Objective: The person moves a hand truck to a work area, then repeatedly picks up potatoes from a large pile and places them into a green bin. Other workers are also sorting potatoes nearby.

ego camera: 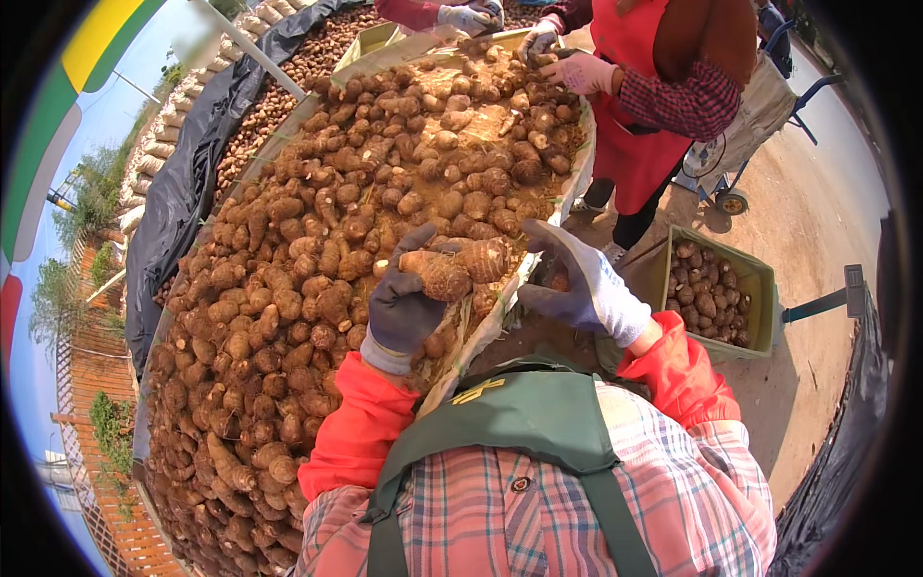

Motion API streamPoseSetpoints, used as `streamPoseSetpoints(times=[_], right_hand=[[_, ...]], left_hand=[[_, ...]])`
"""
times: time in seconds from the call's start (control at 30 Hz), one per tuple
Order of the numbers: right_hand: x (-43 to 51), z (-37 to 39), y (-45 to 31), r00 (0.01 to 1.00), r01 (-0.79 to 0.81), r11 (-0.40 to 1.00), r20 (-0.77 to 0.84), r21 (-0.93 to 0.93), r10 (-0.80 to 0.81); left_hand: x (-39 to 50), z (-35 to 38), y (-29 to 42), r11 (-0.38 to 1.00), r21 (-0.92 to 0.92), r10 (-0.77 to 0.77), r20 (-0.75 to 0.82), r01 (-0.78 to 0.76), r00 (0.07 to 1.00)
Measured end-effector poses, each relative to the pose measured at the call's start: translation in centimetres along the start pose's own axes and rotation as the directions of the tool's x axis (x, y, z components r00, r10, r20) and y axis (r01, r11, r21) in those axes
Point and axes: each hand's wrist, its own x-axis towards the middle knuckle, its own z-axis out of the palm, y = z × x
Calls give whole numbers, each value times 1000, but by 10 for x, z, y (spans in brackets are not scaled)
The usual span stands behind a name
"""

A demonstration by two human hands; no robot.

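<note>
My left hand (407, 299), in a dark-palmed work glove, grips a brown taro corm (438, 275) over the edge of a large heap of taro corms (288, 288). Another thick, ringed corm (487, 260) lies just right of it, touching or nearly so. To the right, my right hand (584, 285), in a white glove with a dark coated palm, is held apart with its fingers spread and nothing seen in it. Below its fingers runs the pale sheet edge (497, 324) of the heap.
A co-worker in a red apron (631, 108) handles corms at the heap's far right; another person's gloved hand (465, 18) is at the top. An olive crate (761, 317) holding corms stands at the right, a hand cart (732, 202) behind it. Black plastic sheeting (169, 209) runs along the left.
</note>
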Motion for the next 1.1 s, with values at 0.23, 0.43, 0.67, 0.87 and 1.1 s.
streamPoseSetpoints(times=[0.23,0.43,0.67,0.87,1.1], right_hand=[[56,54,-4,900,373,923,280,-98,-334],[16,10,46,950,181,981,248,63,-191],[-83,-123,123,788,-549,746,-531,-378,311],[-81,-56,73,943,-83,992,-314,91,108],[-192,-48,75,880,-412,879,-148,239,452]], left_hand=[[-29,27,-13,832,549,146,-75,-81,986],[0,47,-18,879,327,-294,-204,348,934],[44,44,-43,907,92,-375,-271,412,887],[55,78,-94,806,501,-427,127,314,895],[24,75,-62,670,612,-498,-52,421,866]])
